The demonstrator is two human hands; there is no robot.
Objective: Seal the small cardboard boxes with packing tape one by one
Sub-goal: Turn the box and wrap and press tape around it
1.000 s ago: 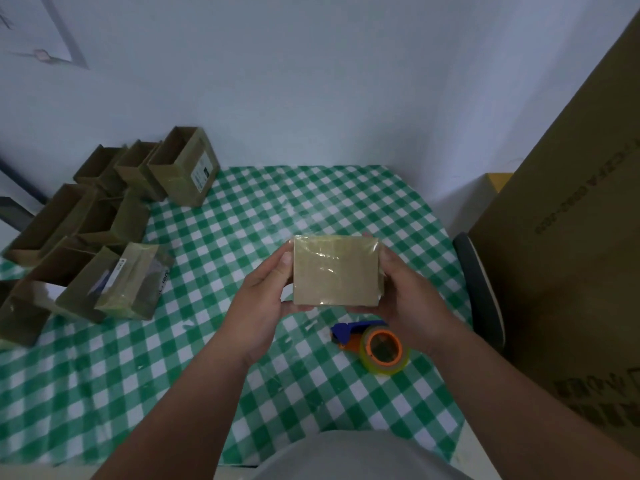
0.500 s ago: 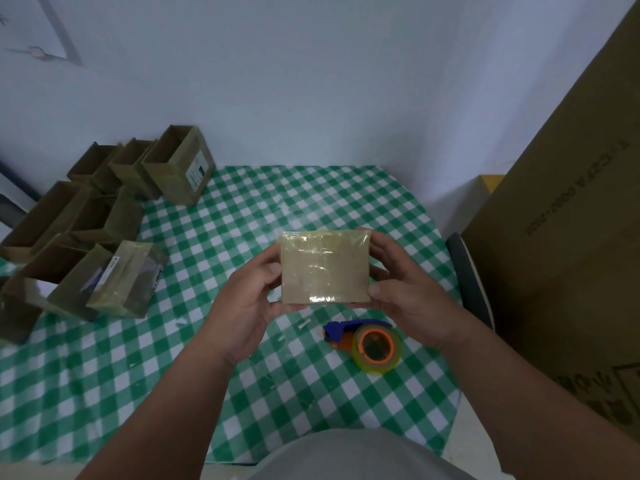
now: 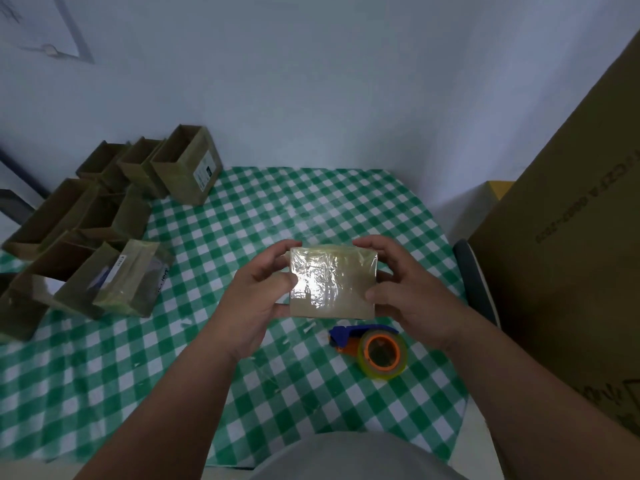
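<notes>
I hold a small cardboard box [image 3: 332, 282] above the table, its broad face covered in shiny clear tape. My left hand [image 3: 258, 299] grips its left side, thumb on the front face and fingers curled over the top corner. My right hand [image 3: 405, 289] grips the right side the same way. Just below the box, a tape dispenser [image 3: 372, 349] with an orange core, blue handle and yellowish roll lies on the checked cloth.
Several open small cardboard boxes [image 3: 90, 216] crowd the table's left side, with a taped one [image 3: 133, 278] nearest. The green-and-white checked table [image 3: 298, 209] meets a white wall. A large cardboard carton [image 3: 568, 258] stands at the right, a dark chair edge [image 3: 471, 278] beside it.
Both hands have turned the box a little, so its taped face catches more glare. My fingers have shifted up over its top corners.
</notes>
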